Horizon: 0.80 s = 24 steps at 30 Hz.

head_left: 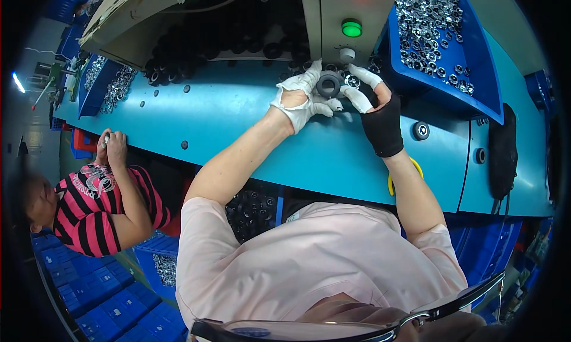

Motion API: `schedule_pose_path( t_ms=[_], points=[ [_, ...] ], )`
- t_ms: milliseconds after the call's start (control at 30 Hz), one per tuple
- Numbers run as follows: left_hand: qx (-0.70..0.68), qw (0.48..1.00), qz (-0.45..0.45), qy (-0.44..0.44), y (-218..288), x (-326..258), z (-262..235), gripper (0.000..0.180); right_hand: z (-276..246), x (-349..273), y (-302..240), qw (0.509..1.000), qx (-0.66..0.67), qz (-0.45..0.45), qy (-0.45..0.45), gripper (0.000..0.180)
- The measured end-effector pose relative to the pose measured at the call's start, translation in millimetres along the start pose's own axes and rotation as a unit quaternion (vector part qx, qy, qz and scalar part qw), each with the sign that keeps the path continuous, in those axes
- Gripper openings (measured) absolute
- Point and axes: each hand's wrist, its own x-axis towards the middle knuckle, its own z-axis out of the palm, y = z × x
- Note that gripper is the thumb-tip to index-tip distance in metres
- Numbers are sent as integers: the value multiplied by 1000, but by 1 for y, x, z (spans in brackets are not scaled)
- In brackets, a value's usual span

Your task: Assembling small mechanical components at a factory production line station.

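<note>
I saw the left hand [302, 97] pinch a dark ring [329, 76], probably light, stiff, best rim-held, the right hand [376, 107] beside it, grip unclear

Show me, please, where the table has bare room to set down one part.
Tabletop between left forearm and right forearm is bare. So is the stretch from the left hand to the scattered dark rings. Crowded: the back, with piled dark parts, and the blue bin of shiny rings.
</note>
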Motion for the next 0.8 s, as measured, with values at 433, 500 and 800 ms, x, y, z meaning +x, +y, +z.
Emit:
schedule_pose_path(
  t_ms=[433,500,800],
  points=[
    [145,969,189,-66,-10,-8,-6,51,4,-1,-4,985,-143,-100,8,29],
    [139,973,180,-47,-9,-6,-7,49,4,-2,-2,986,-140,-93,6,29],
    [79,988,132,-7,2,-14,-2,42,7,-6,-6,996,-74,-51,-7,29]
  ],
)
